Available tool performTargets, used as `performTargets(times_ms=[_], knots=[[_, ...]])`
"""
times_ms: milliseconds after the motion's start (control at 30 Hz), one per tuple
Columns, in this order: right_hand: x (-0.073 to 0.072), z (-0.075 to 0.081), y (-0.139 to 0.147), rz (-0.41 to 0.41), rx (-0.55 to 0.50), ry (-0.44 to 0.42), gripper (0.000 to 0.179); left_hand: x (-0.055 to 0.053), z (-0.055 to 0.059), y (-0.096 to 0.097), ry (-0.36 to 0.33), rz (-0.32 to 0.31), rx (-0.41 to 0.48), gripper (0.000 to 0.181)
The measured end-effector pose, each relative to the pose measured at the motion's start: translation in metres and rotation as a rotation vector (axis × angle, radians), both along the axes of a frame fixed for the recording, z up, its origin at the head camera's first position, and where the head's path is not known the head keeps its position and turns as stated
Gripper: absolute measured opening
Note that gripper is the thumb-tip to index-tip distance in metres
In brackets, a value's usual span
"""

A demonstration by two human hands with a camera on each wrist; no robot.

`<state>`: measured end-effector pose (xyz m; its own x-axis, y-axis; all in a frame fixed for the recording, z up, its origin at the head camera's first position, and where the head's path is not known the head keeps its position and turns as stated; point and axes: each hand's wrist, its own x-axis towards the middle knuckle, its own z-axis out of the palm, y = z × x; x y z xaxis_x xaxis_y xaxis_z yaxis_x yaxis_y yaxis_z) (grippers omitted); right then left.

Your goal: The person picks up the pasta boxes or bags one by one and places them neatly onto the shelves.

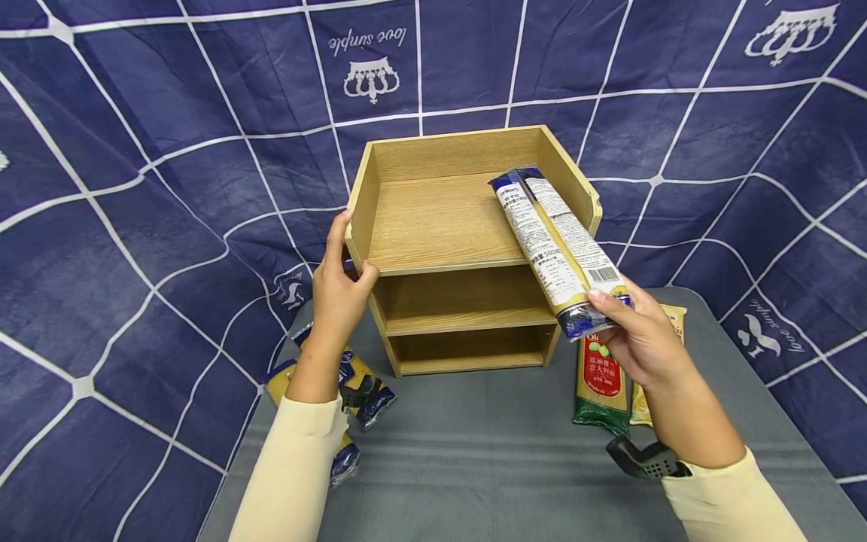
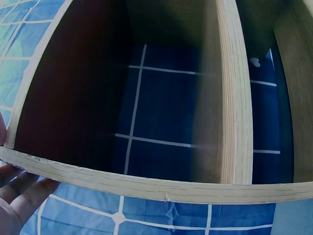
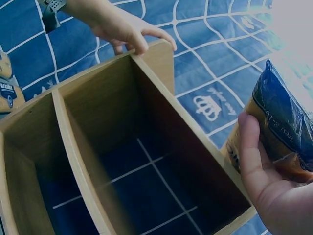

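Note:
A small wooden shelf (image 1: 440,218) stands on the table with two open compartments under a walled top. My left hand (image 1: 339,297) grips the front end of its left side wall, thumb on the inner side; in the left wrist view its fingers (image 2: 32,198) lie against the outside. Pinched by its near end in my right hand (image 1: 643,331) is a blue-and-yellow pack of spaghetti (image 1: 552,241), label and barcode upward. The pack slants over the right part of the top; whether its far end touches the wood, I cannot tell.
Two blue-and-yellow pasta packs (image 1: 369,380) lie left of the shelf, partly behind my left arm. At the right lie a red-and-green pasta pack (image 1: 601,376) and a yellow pack (image 1: 640,406), partly covered by my right hand. Blue checked cloth (image 1: 467,60) hangs behind the grey table (image 1: 474,459).

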<state>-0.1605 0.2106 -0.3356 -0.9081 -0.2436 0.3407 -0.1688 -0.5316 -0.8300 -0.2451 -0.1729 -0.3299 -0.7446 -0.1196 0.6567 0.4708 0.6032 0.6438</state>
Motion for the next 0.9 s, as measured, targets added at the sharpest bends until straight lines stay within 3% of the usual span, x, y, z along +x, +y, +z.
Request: performTargets(times_ms=[367, 900], knots=[[-0.006, -0.007, -0.005, -0.033, -0.041, -0.074, 0.033, 0.0, -0.001, 0.002, -0.001, -0.02, 0.012, 0.078], [-0.01, -0.002, -0.021, -0.151, -0.044, -0.132, 0.032, 0.0, -0.001, 0.002, 0.001, -0.03, 0.032, 0.079]])
